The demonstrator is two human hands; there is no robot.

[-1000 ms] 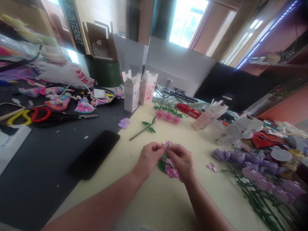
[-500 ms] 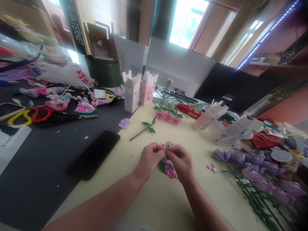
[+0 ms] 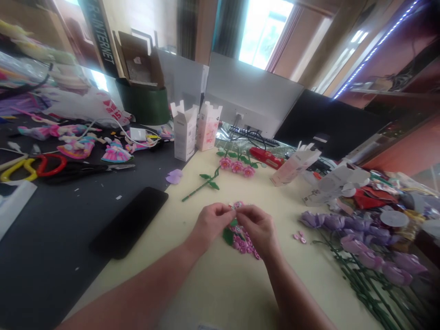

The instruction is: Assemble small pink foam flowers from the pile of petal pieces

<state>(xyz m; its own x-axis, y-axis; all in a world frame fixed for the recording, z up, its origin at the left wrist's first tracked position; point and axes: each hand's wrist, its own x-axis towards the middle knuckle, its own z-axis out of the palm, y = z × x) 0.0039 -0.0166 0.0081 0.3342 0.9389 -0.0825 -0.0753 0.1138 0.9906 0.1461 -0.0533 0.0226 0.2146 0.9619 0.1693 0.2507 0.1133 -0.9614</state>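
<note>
Pink flower pieces with green leaves (image 3: 243,244) lie under and between my hands on the cream surface. My left hand (image 3: 215,223) is closed, thumb and fingertips pinched together at the upper part of the flower cluster. Opposite it, my right hand (image 3: 257,227) pinches at the same spot, its fingertips meeting those of the left. What sits between the fingertips is too small to make out. Beyond the hands is a green stem (image 3: 201,188) with leaves and pink blossoms (image 3: 237,167). A few small pink pieces (image 3: 299,237) rest to the right.
A black phone (image 3: 130,222), a lilac petal (image 3: 174,176) and scissors (image 3: 51,165) lie left. White boxes (image 3: 184,133) stand at the back, others (image 3: 297,165) lean at right. Purple flowers (image 3: 357,229) with green stems cover the right side. Monitors (image 3: 250,91) stand behind.
The whole view has shifted slightly, with things appearing a little further left. Both hands keep their pinch, and slightly more of the lower pink pieces shows beside the right hand.
</note>
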